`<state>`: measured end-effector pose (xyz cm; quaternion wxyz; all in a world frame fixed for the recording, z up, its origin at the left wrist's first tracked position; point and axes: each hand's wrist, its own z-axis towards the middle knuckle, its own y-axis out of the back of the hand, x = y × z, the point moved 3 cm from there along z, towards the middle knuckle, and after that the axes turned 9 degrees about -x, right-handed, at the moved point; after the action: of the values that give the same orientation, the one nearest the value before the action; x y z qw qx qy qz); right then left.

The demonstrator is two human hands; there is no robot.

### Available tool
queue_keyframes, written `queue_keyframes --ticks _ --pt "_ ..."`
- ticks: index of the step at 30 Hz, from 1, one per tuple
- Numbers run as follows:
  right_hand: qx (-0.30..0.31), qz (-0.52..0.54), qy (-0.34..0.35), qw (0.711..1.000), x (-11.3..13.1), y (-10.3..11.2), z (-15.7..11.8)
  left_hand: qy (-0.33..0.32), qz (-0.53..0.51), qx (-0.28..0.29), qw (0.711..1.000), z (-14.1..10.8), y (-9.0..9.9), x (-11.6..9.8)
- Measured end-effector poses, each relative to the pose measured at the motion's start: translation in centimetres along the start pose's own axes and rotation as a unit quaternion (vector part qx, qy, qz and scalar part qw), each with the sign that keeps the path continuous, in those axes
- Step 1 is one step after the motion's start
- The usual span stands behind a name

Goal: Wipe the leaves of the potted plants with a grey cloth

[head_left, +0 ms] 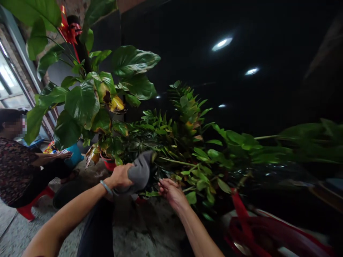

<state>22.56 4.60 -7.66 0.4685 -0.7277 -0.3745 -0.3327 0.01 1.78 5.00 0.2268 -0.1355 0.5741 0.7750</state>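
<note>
Gray cloth (pixel 140 174), bunched in left hand (pixel 122 176) before low green foliage (pixel 202 184); wrapped by bent fingers, probably to keep loose folds from trailing. Right hand (pixel 171 191) close beside the leaves, with fingers curled inward; cannot tell whether pinching anything. Behind, red pot (pixel 109 164), apparently containing tall broad-leaved plant (pixel 81 103), likely for upright support.

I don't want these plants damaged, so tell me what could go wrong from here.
The grey cloth in the left hand could snag on the foliage right beside it. The right hand, close against the low leafy stems, might bend or snap one. The browned leaf low on the large-leaved plant looks withered and might drop if the left arm brushes it.
</note>
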Motion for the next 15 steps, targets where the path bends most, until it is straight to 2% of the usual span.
queue_keyframes --ticks 1,2,3,6,8,9,11,13,14,15 --pt "-0.009 0.004 -0.002 1.000 0.0 0.3 0.1 -0.013 -0.010 0.007 1.000 -0.7 0.1 0.1" --pt "-0.011 0.009 -0.004 1.000 0.0 0.4 0.1 -0.025 -0.031 -0.010 0.999 -0.9 0.8 -0.1" --pt "-0.004 0.011 -0.005 1.000 0.0 0.5 0.2 -0.032 -0.059 -0.051 0.996 -0.5 2.1 -0.6" --pt "0.022 0.010 -0.009 1.000 0.1 0.0 0.0 -0.034 -0.108 -0.192 0.975 2.8 6.1 -2.8" --pt "0.024 0.006 -0.016 1.000 -0.1 -0.5 -0.1 -0.015 -0.098 -0.238 0.966 5.0 6.8 -3.6" --pt "0.021 0.005 -0.022 1.000 -0.2 -0.8 -0.1 -0.001 -0.084 -0.233 0.969 5.6 6.2 -3.6" --pt "0.007 -0.001 -0.034 0.999 -0.5 -0.9 -0.1 0.018 -0.049 -0.161 0.986 5.2 3.5 -2.8" --pt "-0.010 -0.012 -0.038 0.999 -0.9 -0.6 0.1 0.003 -0.020 -0.048 0.999 3.0 0.3 -1.2" --pt "-0.020 -0.021 -0.037 0.999 -1.0 -0.3 0.2 -0.012 -0.018 -0.008 1.000 1.5 -0.8 -0.4" --pt "-0.030 -0.030 -0.037 0.998 -1.2 0.0 0.4 -0.017 -0.020 0.009 1.000 0.2 -1.3 0.4"
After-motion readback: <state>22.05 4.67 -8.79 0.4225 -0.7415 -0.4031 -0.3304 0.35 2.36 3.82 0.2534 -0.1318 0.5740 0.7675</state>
